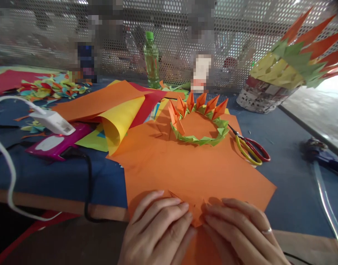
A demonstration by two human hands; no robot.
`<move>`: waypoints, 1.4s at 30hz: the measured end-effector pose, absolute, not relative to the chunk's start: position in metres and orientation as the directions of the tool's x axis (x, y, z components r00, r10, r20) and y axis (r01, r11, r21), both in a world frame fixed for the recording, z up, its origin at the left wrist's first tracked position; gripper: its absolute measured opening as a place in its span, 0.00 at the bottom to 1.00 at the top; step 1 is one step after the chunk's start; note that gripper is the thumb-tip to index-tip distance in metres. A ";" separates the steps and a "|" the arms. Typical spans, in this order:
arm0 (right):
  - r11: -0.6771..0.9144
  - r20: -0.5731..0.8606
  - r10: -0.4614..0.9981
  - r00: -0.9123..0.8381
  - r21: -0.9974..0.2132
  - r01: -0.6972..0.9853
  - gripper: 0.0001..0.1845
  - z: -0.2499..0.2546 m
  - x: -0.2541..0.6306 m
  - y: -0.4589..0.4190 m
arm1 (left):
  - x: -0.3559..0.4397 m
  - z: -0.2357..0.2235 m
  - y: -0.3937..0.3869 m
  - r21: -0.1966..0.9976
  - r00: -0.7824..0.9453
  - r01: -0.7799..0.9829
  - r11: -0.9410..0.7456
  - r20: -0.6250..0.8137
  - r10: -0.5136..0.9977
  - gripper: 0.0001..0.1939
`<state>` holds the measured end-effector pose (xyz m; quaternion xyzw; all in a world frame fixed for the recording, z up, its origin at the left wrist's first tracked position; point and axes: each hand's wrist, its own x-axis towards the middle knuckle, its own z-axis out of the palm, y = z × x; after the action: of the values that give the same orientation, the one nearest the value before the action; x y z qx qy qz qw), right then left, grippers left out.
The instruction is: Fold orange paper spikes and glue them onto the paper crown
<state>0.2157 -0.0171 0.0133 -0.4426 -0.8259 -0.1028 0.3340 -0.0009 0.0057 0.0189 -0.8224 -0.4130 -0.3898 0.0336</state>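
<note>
Working from my remote feed, I judge a crooked crease the likeliest fault: the left hand and right hand press their fingertips on either side of a small folded orange paper piece, nearer me than the green-and-orange paper ring, and uneven pressure could skew it. The fingers of each hand lie close together; I can't tell whether the thumbs pinch beneath. Since the large orange sheet under everything matches the piece, I could misread an edge. If that sheet were dragged, the ring on it could shift too, as could the scissors just right of the ring.

The blue desk has a brown front edge, with a magenta power strip left of the ring. Paper scraps lie farther left; a green-capped bottle stands beyond the ring, before a perforated screen. The room behind it is blurred.
</note>
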 end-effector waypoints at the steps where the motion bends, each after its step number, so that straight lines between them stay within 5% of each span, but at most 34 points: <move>1: 0.582 0.647 0.668 -0.366 -0.148 0.800 0.10 0.014 0.215 -0.017 | -0.001 0.019 0.006 0.278 0.351 0.701 -0.657 0.667 0.657 0.14; 12: 0.528 0.618 0.724 -0.308 -0.209 0.823 0.07 0.018 0.212 -0.013 | -0.004 0.019 0.003 0.539 0.295 0.617 -0.573 0.517 0.804 0.08; 42: 0.439 0.601 0.763 -0.238 -0.211 0.873 0.06 0.013 0.208 -0.009 | 0.009 0.019 0.004 0.503 0.231 0.698 -0.510 0.516 0.825 0.06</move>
<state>0.2082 -0.0092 0.0130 -0.5228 -0.7824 -0.0842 0.3279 0.0089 0.0043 0.0192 -0.7802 -0.4877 -0.3827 -0.0830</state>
